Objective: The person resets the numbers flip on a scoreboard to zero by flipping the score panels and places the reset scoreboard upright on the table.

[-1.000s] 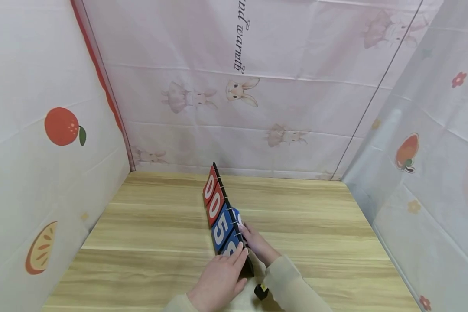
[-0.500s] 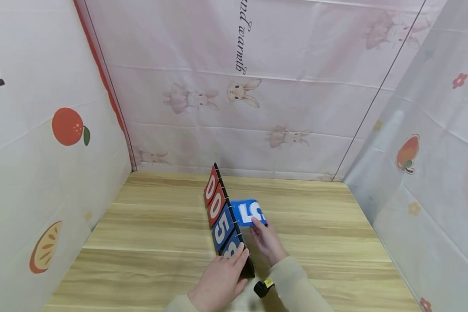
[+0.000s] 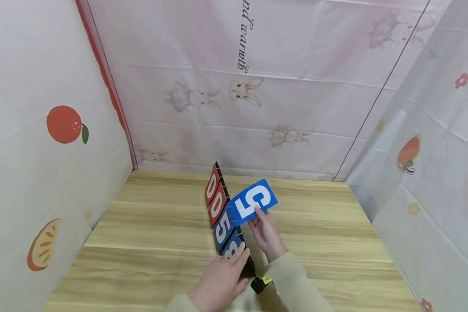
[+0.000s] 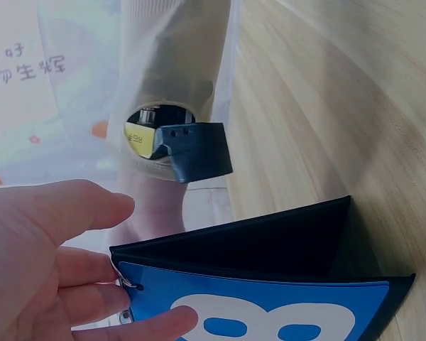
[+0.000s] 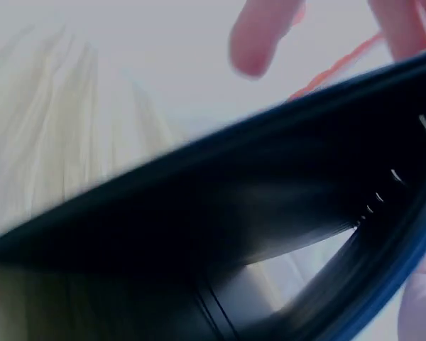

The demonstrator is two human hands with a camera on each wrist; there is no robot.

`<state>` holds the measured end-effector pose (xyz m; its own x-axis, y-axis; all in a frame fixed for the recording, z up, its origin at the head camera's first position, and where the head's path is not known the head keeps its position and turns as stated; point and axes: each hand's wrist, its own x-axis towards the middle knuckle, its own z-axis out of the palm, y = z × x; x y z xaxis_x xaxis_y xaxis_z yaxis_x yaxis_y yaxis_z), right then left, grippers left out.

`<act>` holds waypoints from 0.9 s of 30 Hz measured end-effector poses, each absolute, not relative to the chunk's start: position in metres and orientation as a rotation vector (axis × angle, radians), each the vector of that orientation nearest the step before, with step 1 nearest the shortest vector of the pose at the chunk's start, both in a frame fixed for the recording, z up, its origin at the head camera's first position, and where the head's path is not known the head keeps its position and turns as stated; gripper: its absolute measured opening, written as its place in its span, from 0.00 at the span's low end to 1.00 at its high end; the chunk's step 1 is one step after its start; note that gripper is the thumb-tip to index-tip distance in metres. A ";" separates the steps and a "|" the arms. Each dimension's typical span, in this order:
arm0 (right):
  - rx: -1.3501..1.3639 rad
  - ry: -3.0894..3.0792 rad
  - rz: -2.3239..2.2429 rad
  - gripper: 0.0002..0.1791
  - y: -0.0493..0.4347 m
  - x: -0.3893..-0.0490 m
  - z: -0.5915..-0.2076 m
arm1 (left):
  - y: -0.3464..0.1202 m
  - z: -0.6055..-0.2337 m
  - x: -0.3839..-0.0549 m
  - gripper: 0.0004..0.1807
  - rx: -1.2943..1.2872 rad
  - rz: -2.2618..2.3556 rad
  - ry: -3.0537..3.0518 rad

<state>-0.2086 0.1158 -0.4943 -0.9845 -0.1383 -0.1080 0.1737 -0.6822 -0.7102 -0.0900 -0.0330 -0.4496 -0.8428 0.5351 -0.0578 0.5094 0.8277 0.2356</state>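
A tent-shaped flip scoreboard [image 3: 245, 251] stands on the table, with red 0 cards at its far end and blue 5 and 8 cards nearer. My left hand [image 3: 221, 278] rests straight fingers on its near end, by the blue 8 card [image 4: 263, 320]; the thumb stays apart. With thumb and fingers, my right hand [image 3: 268, 236] pinches a blue 5 card [image 3: 255, 199] by its near edge. That card is raised to the right of the top edge, still on its rings. The right wrist view shows the stand's black inside [image 5: 163, 206] and some blurred fingers [image 5: 259, 42].
Wood-grain table [image 3: 148, 234] surrounds the scoreboard. Printed cloth walls border it at the back [image 3: 203, 143], left and right. A small black device [image 3: 258, 284] with a yellow label sits at the right cuff.
My right hand has drawn the blue 5 card out from behind the scoreboard, moving right and then upward, so its face now shows fully. The left hand stays in place.
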 end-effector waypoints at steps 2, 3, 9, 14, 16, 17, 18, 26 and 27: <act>-0.061 1.335 -2.618 0.29 0.113 -0.207 -0.492 | -0.033 -0.450 -0.090 0.34 0.833 0.323 2.887; -0.118 1.475 -2.525 0.31 0.112 -0.206 -0.491 | -0.033 -0.450 -0.090 0.34 0.834 0.324 2.887; -0.445 2.093 -1.957 0.29 0.109 -0.199 -0.484 | -0.033 -0.450 -0.089 0.34 0.873 0.304 2.921; -0.678 2.266 -1.784 0.25 0.109 -0.195 -0.471 | -0.035 -0.452 -0.088 0.34 0.939 0.294 3.003; -0.797 2.350 -1.653 0.25 0.110 -0.199 -0.475 | -0.035 -0.453 -0.087 0.34 0.956 0.291 3.021; -0.847 2.383 -1.592 0.25 0.110 -0.201 -0.479 | -0.035 -0.453 -0.087 0.34 0.960 0.288 3.024; -0.893 2.412 -1.541 0.25 0.111 -0.203 -0.483 | -0.035 -0.453 -0.087 0.34 0.959 0.286 3.021; -0.984 2.495 -1.387 0.22 0.108 -0.209 -0.482 | -0.035 -0.453 -0.089 0.34 0.940 0.297 2.977; -0.994 2.504 -1.373 0.22 0.108 -0.210 -0.481 | -0.035 -0.454 -0.089 0.34 0.934 0.299 2.971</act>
<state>-0.2100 0.1076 -0.4815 -0.7778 -0.5958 0.2002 -0.4892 0.3738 -0.7880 -0.0893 -0.0346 -0.4536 -0.8218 0.5680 0.0451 0.5656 0.8036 0.1853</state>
